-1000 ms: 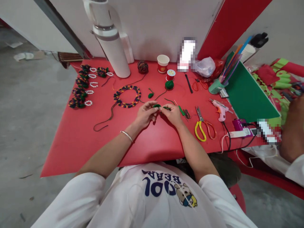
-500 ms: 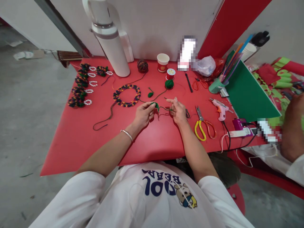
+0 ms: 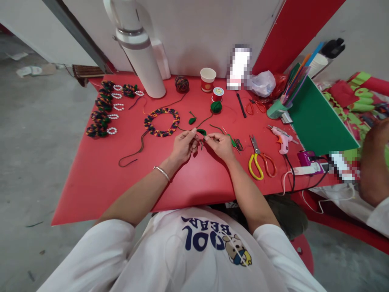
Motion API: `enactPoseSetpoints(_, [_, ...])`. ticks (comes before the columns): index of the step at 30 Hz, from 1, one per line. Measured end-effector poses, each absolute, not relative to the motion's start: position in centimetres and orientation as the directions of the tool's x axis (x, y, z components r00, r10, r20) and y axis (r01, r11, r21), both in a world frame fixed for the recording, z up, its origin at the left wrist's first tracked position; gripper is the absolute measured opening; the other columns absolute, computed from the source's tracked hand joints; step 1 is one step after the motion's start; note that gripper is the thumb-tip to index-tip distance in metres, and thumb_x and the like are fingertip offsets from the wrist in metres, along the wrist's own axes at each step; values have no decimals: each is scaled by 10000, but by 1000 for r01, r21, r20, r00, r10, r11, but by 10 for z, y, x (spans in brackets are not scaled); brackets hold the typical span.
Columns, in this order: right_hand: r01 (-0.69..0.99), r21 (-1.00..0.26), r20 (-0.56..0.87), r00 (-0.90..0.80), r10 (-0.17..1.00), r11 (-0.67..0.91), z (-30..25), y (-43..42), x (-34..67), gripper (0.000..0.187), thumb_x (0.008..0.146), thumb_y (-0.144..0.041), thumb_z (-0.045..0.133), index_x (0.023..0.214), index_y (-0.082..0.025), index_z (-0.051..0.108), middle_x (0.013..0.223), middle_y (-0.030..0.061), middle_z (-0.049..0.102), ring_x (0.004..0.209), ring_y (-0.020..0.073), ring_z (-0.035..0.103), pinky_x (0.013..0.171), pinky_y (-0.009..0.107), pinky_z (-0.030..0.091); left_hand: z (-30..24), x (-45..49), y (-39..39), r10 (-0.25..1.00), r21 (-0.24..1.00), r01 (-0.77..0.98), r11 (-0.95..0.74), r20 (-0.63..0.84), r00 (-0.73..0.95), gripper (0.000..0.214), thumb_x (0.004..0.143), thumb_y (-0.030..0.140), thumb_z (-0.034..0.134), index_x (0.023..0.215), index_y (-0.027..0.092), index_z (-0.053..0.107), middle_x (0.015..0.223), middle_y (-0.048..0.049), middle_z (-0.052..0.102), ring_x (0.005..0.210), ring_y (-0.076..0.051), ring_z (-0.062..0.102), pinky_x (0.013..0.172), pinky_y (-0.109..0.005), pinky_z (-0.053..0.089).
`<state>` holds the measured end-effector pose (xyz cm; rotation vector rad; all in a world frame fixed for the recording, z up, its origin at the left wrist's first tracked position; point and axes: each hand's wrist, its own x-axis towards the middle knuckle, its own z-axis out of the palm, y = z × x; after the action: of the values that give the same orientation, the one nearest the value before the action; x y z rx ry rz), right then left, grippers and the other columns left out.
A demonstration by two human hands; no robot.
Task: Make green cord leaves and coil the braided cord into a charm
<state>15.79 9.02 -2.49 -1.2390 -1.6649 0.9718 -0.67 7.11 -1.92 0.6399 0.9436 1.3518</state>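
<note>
A small green crocheted piece (image 3: pixel 201 132) is stretched between my two hands above the table. My left hand (image 3: pixel 184 146) is closed, pinching its left end between thumb and fingertips. At the other end, the thumb and forefinger of my right hand (image 3: pixel 221 147) pinch the piece. A short green yarn tail hangs below it. Just right of my right hand lies a thin metal tool with a green grip (image 3: pixel 231 140), like a crochet hook. Behind my hands are a small green knitted leaf shape (image 3: pixel 192 121) and a green yarn ball (image 3: pixel 216 107).
A multicoloured crocheted ring (image 3: pixel 162 122) lies left of my hands, with several beaded scrunchie-like pieces (image 3: pixel 101 104) farther left. To the right are yellow-and-orange-handled scissors (image 3: pixel 258 158) and a pink glue gun (image 3: pixel 283 140). A tall white flask (image 3: pixel 141 61) and paper cup (image 3: pixel 208 80) stand behind. Another person's arm (image 3: pixel 375 162) is far right.
My right hand has moved left from the loose yarn onto the green piece and pinches it. The green-gripped tool and dark loops beside it are now uncovered. My left hand keeps its hold.
</note>
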Motion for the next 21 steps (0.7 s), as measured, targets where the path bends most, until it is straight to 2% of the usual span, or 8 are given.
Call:
enactPoseSetpoints(2, [386, -875, 239, -180, 954, 292, -25, 89, 157, 290, 898, -452, 682, 875, -199, 822, 595, -8, 626, 546, 129, 486, 598, 283, 403, -18, -6, 70, 976, 859, -473, 195, -218, 7, 525, 738, 655, 818, 708, 157, 657, 448, 39, 499, 311, -92, 423, 287, -222, 328])
enactPoseSetpoints(3, [411, -852, 267, -193, 944, 324, -26, 88, 157, 275, 907, -443, 684, 884, -208, 823, 637, 6, 664, 570, 138, 519, 624, 289, 425, -18, -6, 69, 975, 868, -453, 202, -222, 8, 521, 724, 648, 830, 724, 152, 672, 446, 37, 506, 303, -96, 425, 280, -227, 325])
enactPoseSetpoints(6, [467, -791, 297, -270, 916, 395, -26, 86, 156, 242, 947, -413, 661, 922, -237, 824, 805, 47, 764, 700, 173, 630, 729, 303, 482, -15, -4, 68, 973, 885, -427, 185, -225, -46, 437, 634, 489, 927, 772, 148, 692, 449, 49, 523, 302, -86, 417, 282, -215, 314])
enactPoseSetpoints(8, [480, -762, 303, -329, 894, 435, -26, 85, 156, 242, 976, -396, 633, 943, -250, 822, 864, 57, 787, 781, 190, 670, 788, 311, 495, -13, -4, 68, 969, 875, -447, 188, -240, -61, 409, 624, 442, 929, 786, 150, 693, 448, 55, 522, 308, -83, 415, 288, -208, 313])
enactPoseSetpoints(12, [517, -704, 318, -384, 867, 487, -26, 85, 157, 262, 999, -381, 603, 931, -244, 816, 855, 66, 783, 787, 195, 676, 790, 314, 485, -11, -5, 69, 962, 856, -451, 252, -274, 16, 421, 662, 487, 907, 709, 155, 652, 449, 45, 516, 308, -81, 407, 281, -212, 300])
enactPoseSetpoints(15, [552, -646, 330, -422, 844, 528, -24, 84, 158, 297, 1008, -366, 570, 890, -243, 813, 789, 61, 760, 748, 191, 661, 757, 313, 470, -13, -8, 72, 951, 848, -440, 295, -307, 44, 389, 621, 381, 948, 703, 147, 648, 442, 64, 485, 320, -65, 388, 289, -197, 305])
enactPoseSetpoints(17, [545, -654, 339, -407, 848, 524, -23, 83, 158, 304, 1010, -380, 561, 910, -247, 816, 802, 57, 765, 752, 186, 663, 759, 308, 475, -13, -12, 75, 946, 811, -508, 292, -323, 28, 343, 632, 300, 936, 731, 144, 647, 474, 68, 505, 348, -44, 386, 306, -163, 294])
enactPoseSetpoints(21, [470, -776, 341, -248, 907, 420, -21, 82, 157, 273, 957, -418, 620, 945, -229, 815, 862, 56, 780, 717, 170, 648, 716, 296, 489, -12, -21, 82, 939, 715, -648, 261, -344, -2, 297, 713, 244, 877, 778, 145, 604, 675, 14, 655, 425, -2, 419, 338, -105, 247])
